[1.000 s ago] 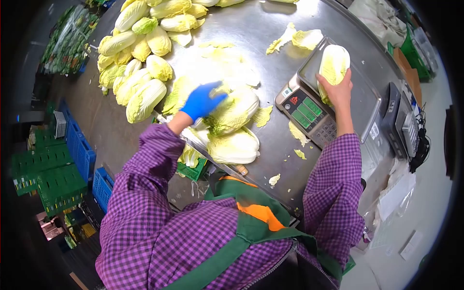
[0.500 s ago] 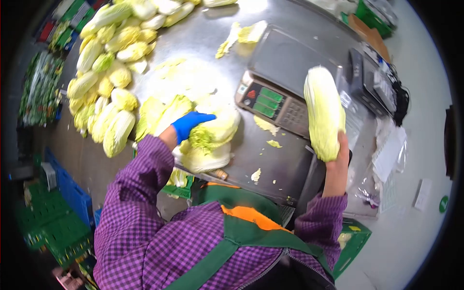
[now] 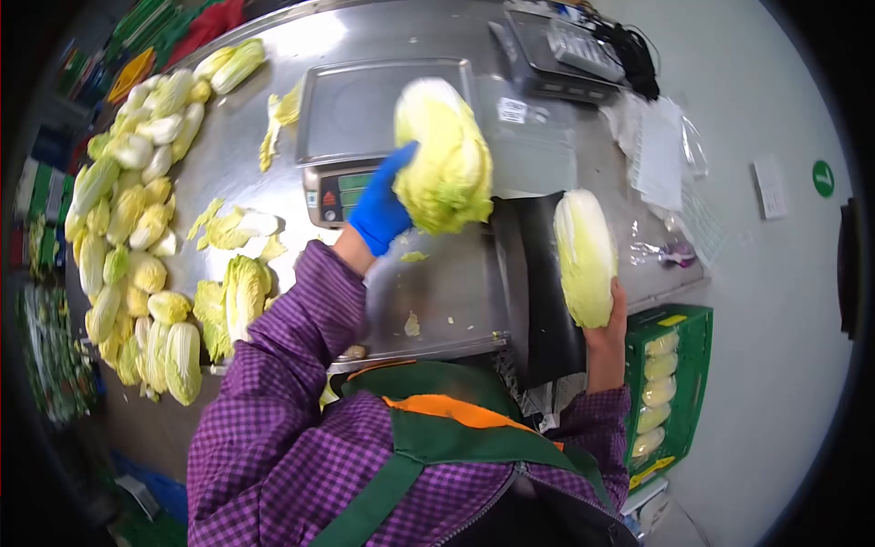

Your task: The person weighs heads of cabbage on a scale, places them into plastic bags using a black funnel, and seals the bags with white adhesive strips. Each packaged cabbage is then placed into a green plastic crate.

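My left hand [image 3: 382, 202], in a blue glove, grips a leafy napa cabbage [image 3: 444, 157] and holds it up in front of the weighing scale [image 3: 387, 109]. The cabbage hides part of the scale's display and keypad. In my bare right hand [image 3: 605, 328] a second, slimmer napa cabbage [image 3: 584, 260] stands nearly upright, held at its lower end. It is over the right side of the work table, beside a black sheet-like surface [image 3: 540, 283].
Many napa cabbages [image 3: 146, 219] are heaped along the table's left side. Loose leaves [image 3: 239, 296] lie nearer the middle. A green crate [image 3: 697, 365] with several wrapped cabbages stands at right. Behind the scale sits a dark device [image 3: 556, 68] with cables; papers [image 3: 654, 150] lie beside it.
My left hand has lifted a cabbage off the table and carried it right, in front of the scale. The view has turned rightward, bringing the green crate in. My right hand keeps its cabbage.
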Motion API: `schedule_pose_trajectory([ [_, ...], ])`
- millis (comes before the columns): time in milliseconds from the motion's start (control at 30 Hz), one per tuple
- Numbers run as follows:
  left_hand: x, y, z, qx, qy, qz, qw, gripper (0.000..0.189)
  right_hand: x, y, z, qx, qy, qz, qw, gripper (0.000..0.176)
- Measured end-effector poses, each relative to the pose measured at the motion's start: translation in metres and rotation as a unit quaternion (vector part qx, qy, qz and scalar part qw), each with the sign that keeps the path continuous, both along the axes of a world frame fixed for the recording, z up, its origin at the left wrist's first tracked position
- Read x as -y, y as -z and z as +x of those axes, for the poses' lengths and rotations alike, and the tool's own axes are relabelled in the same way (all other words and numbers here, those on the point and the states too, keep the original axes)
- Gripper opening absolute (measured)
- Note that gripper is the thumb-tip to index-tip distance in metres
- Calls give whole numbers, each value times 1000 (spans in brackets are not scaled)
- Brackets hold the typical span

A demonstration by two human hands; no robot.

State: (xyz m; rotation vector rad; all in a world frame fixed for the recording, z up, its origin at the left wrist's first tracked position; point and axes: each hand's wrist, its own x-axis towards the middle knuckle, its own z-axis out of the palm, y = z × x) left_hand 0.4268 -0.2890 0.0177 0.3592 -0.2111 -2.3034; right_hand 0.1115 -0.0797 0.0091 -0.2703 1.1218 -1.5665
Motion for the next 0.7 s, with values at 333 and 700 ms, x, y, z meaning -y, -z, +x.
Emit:
schedule_pose_trajectory([
  [333,-81,64,-151,392,122,-129,903,65,40,39,-27,-776,-123,68,615,86],
  [700,-91,110,-100,691,-49,-545,472,62,72,43,-64,-684,-145,110,706,84],
])
